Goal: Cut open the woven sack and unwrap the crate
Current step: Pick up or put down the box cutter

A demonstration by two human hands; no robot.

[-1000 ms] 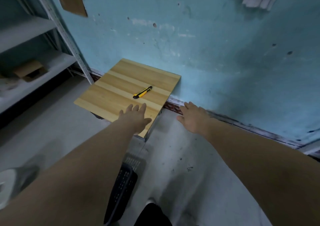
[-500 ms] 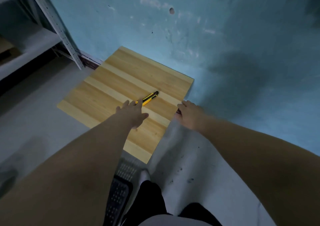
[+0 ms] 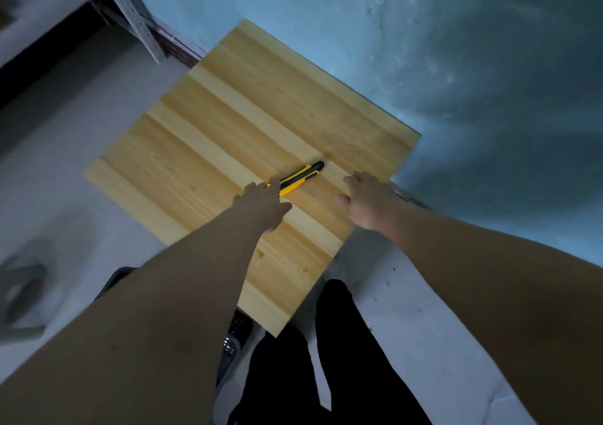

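Pale wooden tabletop (image 3: 228, 124), made of glued planks in light and honey stripes, sits against a scuffed blue wall (image 3: 456, 65). On it lies a knife (image 3: 298, 178): a slim yellow and black box cutter, hard plastic, lying at a slant with its black end pointing away from me. I cannot tell whether the blade is out. My left hand (image 3: 262, 204) reaches over its near end, fingers loosely apart, fingertips at or touching the handle, not yet closed on it. My right hand (image 3: 367, 201) hovers just beside, palm down, fingers spread and holding nothing.

No woven sack or crate is in view, so the cutting has not begun.

Risks, as I judge them: the smooth handle could skid on the bare wood if I nudge it before gripping, and an exposed blade could nick my fingertips. Dim light and blur make aiming harder. Grey concrete floor (image 3: 81, 114) lies beyond, a perforated metal shelf post (image 3: 137, 20) at upper left.
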